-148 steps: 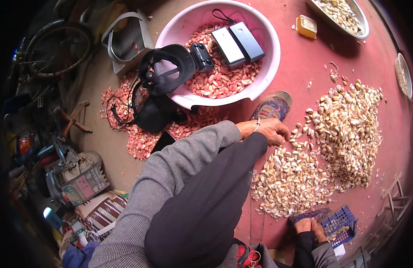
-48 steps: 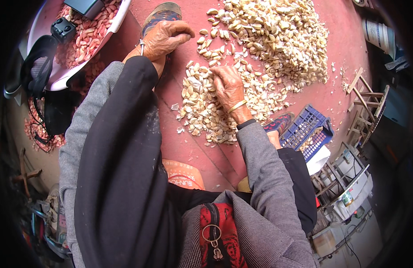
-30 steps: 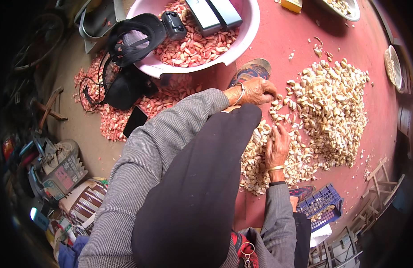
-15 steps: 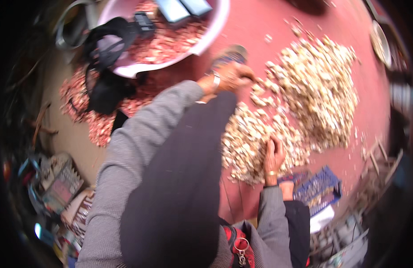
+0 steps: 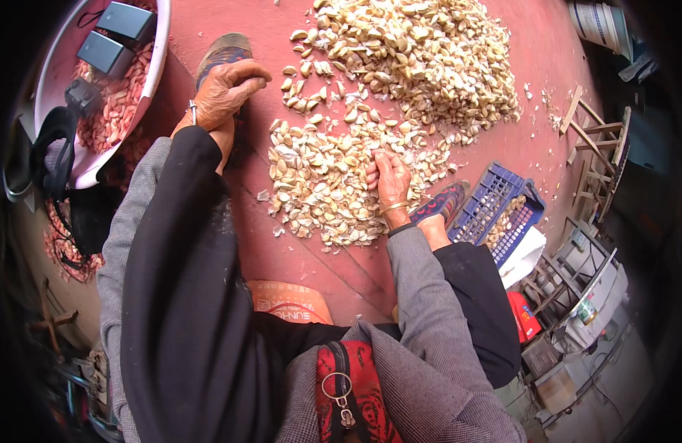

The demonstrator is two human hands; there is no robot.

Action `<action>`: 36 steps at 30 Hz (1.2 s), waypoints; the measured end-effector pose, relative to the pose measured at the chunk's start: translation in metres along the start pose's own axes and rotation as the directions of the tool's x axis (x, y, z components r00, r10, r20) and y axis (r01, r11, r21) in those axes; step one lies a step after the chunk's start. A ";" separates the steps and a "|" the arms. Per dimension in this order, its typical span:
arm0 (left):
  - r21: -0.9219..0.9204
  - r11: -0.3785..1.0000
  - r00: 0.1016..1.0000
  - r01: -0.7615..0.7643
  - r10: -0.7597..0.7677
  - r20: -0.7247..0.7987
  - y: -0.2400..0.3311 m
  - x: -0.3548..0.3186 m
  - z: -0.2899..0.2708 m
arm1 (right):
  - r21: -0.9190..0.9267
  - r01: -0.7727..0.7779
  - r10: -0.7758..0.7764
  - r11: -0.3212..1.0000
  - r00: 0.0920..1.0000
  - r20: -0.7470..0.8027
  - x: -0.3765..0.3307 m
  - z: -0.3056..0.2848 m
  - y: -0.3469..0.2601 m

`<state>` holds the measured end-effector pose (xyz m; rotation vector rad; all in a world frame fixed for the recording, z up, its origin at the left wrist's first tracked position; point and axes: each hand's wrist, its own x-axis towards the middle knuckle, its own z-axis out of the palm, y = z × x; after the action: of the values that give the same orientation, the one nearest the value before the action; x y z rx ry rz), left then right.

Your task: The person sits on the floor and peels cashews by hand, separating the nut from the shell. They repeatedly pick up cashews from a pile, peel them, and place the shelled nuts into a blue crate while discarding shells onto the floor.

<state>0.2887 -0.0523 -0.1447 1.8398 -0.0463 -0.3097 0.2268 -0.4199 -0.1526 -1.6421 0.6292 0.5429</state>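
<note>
The right hand (image 5: 389, 179), fingers bent and narrow, is over the small garlic-clove pile (image 5: 319, 177); I cannot tell whether it pinches a clove. Nearer than this pile, orange packaging (image 5: 286, 295) bears white lettering. Right of it, a blue plastic crate (image 5: 480, 201) contains loose cloves. Left of it, the left hand (image 5: 230, 88) is loosely curled, its grip unclear, by a patterned shoe (image 5: 224, 53). Farther left, a pink tub (image 5: 162, 52) holds reddish cloves and two dark boxes (image 5: 125, 21). Beyond the pile lies a larger clove heap (image 5: 429, 63).
</note>
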 end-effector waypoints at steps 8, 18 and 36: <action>-0.019 0.997 0.997 0.076 -0.076 0.021 0.000 0.000 0.000 | 0.008 0.015 -0.015 1.000 0.998 -0.059 -0.002 0.007 0.005; -0.083 0.996 1.000 0.013 -0.012 0.008 -0.001 -0.001 -0.001 | 0.112 0.117 -0.096 0.987 0.979 -0.179 0.009 -0.018 -0.008; -0.041 0.999 1.000 -0.015 0.015 0.014 0.002 0.000 -0.004 | -0.532 0.501 -0.585 0.683 0.811 0.012 0.039 -0.013 -0.029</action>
<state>0.2897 -0.0495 -0.1416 1.7961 -0.0632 -0.3113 0.2749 -0.4337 -0.1549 -2.2848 0.0596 0.1260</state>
